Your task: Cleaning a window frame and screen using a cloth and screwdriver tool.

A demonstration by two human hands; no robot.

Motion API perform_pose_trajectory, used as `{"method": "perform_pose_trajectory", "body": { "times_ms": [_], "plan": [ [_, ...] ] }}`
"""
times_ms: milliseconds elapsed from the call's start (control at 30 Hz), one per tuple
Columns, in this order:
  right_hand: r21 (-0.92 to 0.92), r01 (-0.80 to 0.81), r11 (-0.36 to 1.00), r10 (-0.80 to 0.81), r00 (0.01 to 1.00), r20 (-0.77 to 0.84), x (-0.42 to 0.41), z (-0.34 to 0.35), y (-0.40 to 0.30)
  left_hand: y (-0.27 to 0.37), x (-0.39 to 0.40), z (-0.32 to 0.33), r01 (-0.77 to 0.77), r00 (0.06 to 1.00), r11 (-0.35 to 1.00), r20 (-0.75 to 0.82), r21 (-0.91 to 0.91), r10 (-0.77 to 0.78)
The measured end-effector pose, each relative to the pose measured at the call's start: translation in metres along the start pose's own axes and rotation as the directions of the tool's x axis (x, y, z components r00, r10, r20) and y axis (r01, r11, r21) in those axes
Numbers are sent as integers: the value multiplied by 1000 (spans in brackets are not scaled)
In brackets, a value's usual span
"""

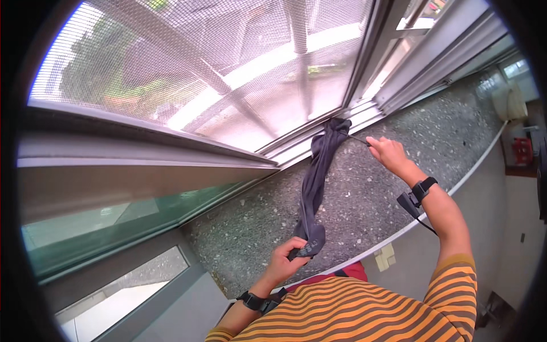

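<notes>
A long dark grey cloth (314, 184) lies across the speckled stone sill (359, 192), its far end bunched on the metal window track (299, 151). My left hand (288, 260) grips the near end of the cloth, which bears some pale printing. My right hand (389, 156) is closed on the dark handle of a thin tool (357, 139), whose kind I cannot tell. The tool's shaft reaches to the bunched end of the cloth, and its tip is hidden there.
Beyond the track stands a mesh window screen (213, 64). Sliding window frames rise at left (128, 145) and right (436, 55). The sill's pale rim (384, 246) curves before my body. A red object (522, 150) is at the far right.
</notes>
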State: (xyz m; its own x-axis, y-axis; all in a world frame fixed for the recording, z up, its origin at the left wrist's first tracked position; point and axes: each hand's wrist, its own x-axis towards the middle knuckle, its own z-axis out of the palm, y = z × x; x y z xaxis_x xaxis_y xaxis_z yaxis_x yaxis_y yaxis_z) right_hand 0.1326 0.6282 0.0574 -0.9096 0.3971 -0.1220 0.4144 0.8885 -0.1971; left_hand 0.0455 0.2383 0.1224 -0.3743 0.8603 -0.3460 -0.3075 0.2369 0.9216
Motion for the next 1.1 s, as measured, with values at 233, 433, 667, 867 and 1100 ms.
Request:
{"method": "perform_pose_trajectory", "body": {
  "times_ms": [233, 433, 667, 867, 1100],
  "plan": [
    [-551, -173, 816, 199, 980, -14, 1, -53, 50, 0, 16, 19, -42, 994, 998, 94, -54, 47],
    [-575, 25, 818, 64, 989, 134, 35, -61, 23, 7, 39, 29, -213, 963, 977, 173, 20, 207],
    [-567, 117, 815, 28, 970, 241, 43, -56, -3, -4, 17, 11, -161, 981, 987, 108, -16, 162],
    [-535, 252, 806, -34, 923, 383, 81, -81, 3, 17, -3, -9, -212, 975, 976, 54, -42, 214],
    [-120, 202, 972, -134, 896, 423, 49, -41, -114, 33, -48, -44, -237, 963, 969, -150, -72, 224]
  ]
}}
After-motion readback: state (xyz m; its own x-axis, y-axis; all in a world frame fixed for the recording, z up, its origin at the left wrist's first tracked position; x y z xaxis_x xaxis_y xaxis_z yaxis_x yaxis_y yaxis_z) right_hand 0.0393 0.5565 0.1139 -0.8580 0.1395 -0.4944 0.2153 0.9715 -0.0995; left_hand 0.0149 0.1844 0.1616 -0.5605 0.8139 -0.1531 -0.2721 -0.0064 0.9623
